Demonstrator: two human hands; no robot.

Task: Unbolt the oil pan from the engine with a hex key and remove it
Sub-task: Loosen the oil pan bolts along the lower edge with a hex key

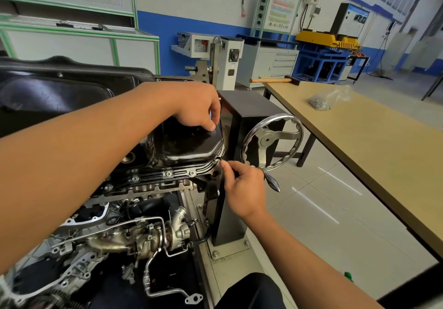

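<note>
Engine (134, 213) sits inverted on a stand, so the black oil pan (187, 145) faces up and toward the camera. Pan is seated on its flange; several bolts (169, 174) show along the near edge.

Left hand (199, 112) rests on top of the pan at its far right rim, fingers curled down over the edge, apparently steadying it (whether they grip anything else cannot be told).

Right hand (242, 189) is at the pan's near right corner, thumb and forefinger pinched shut on a thin tool, probably the hex key (220, 159). Only its tip shows; the rest is hidden in the hand.

Key relation: the corner bolt lies just up and left of the right fingertips, tool tip touching or nearly so. Tool axis runs diagonally from the palm toward that corner. Right hand is the nearer one.

Judgement: unbolting step under way, pan not yet free. Handwheel (273, 138) stands close beside the right hand and may limit swing.
</note>
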